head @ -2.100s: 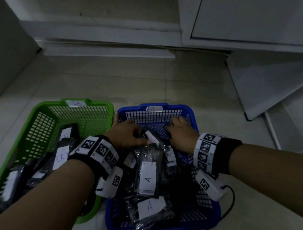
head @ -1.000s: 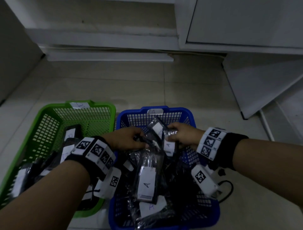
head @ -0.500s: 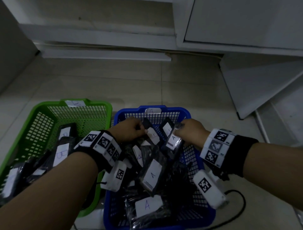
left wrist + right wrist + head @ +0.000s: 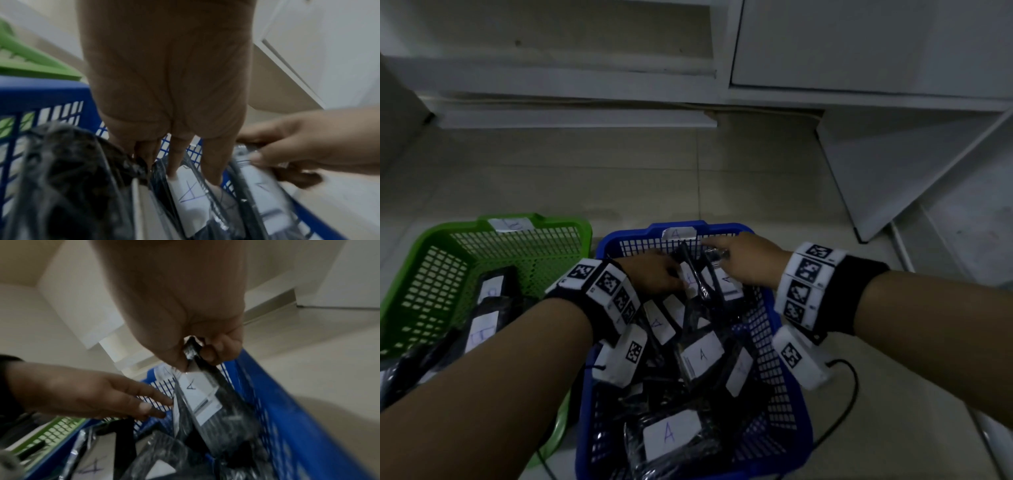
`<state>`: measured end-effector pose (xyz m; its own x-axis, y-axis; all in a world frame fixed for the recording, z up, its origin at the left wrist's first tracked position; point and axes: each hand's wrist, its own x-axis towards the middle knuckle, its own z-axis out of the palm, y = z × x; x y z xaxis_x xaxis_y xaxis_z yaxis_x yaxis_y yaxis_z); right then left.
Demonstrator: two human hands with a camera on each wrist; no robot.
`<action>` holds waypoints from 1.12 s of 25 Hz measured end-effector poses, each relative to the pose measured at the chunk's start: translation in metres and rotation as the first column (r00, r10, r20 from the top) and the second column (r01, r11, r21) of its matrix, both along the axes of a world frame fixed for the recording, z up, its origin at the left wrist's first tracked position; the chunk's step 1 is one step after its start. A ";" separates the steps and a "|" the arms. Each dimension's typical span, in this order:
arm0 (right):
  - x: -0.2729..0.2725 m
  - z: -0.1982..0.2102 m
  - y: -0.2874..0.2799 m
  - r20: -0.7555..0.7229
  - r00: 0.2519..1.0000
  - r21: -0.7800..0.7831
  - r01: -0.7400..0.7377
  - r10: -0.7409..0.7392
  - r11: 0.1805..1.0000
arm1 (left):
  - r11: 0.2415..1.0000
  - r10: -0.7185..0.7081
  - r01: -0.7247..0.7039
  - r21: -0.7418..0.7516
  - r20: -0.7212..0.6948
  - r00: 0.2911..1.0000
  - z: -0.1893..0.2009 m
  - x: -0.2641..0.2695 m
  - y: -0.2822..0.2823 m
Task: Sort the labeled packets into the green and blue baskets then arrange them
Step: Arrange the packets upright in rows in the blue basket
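Both hands are at the far end of the blue basket (image 4: pixel 784 346), centre of the head view. The right hand (image 4: pixel 748 262) pinches the top edge of an A-labelled packet (image 4: pixel 202 395) between thumb and curled fingers and stands it on end against the basket's far right corner. The left hand (image 4: pixel 654 275) is not gripping: its fingers (image 4: pixel 174 164) are straight and press on the neighbouring upright A packet (image 4: pixel 193 193), steadying the row.

Compared with the frame half a second earlier, the right-hand packet has moved from mid-air above the heap to a position close against the far wall, and the left hand has shifted from handling a packet to bracing it. Two seconds back, both hands were lower among the flat-lying pile.

Judgement: sorting appears done and arranging is in progress, with a standing row started at the far wall. Several A packets lie loose in the lower centre of the frame. The green basket (image 4: pixel 438 246), left of frame, holds its own dark packets, untouched.
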<state>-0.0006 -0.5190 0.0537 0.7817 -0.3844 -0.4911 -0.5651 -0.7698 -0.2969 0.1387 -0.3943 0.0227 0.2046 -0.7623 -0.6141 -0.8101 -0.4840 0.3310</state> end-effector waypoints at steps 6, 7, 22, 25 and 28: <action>0.001 -0.031 0.012 -0.064 0.997 -0.017 -0.048 0.047 0.999 | 0.999 -0.001 -0.001 0.039 0.040 0.999 -0.011 -0.001 -0.006; -0.001 -0.029 0.015 -0.076 0.995 -0.017 -0.059 0.058 0.998 | 0.996 -0.036 0.033 0.077 0.039 0.999 -0.013 0.000 -0.007; -0.019 -0.035 0.011 0.015 0.991 -0.303 -0.125 0.136 0.945 | 0.990 -0.045 0.037 -0.138 -0.055 0.998 -0.021 -0.013 -0.015; -0.027 -0.029 0.007 -0.094 0.964 -0.151 -0.262 0.250 0.953 | 0.983 -0.132 0.124 -0.134 -0.047 0.990 -0.021 -0.012 -0.018; -0.033 -0.028 0.012 -0.271 0.899 -0.194 -0.401 0.344 0.895 | 0.976 -0.205 0.202 -0.082 -0.036 0.978 -0.021 -0.012 -0.022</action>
